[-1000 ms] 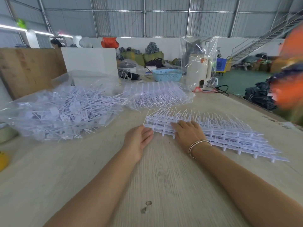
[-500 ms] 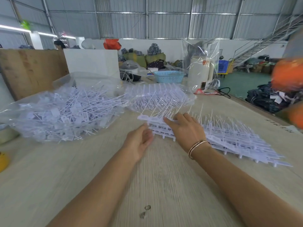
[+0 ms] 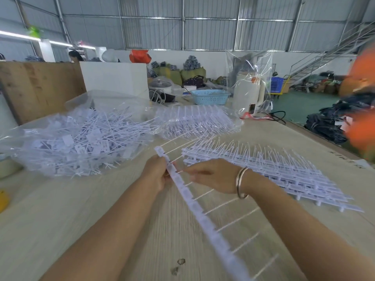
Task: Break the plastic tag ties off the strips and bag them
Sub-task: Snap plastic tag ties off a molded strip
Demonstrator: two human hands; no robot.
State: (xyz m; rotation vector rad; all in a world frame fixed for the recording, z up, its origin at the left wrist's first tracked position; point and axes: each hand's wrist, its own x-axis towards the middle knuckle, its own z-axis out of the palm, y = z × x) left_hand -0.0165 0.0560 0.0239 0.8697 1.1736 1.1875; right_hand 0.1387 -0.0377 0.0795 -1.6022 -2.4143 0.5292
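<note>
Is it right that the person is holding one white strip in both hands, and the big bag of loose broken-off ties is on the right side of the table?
Not quite. Both hands, left hand and right hand, do hold one white strip, but the head view shows the big bag of loose ties on the left side of the table, not the right. The stack of unbroken strips lies on the right.

- A long white strip [image 3: 194,201] of tag ties is held above a pale wooden table [image 3: 60,220], gripped near its far end by the left hand [image 3: 156,175] and pinched by the right hand [image 3: 211,175].
- A stack of strips [image 3: 284,175] is seen just beyond the right hand.
- A clear bag [image 3: 77,142] of loose ties is seen to the left.
</note>
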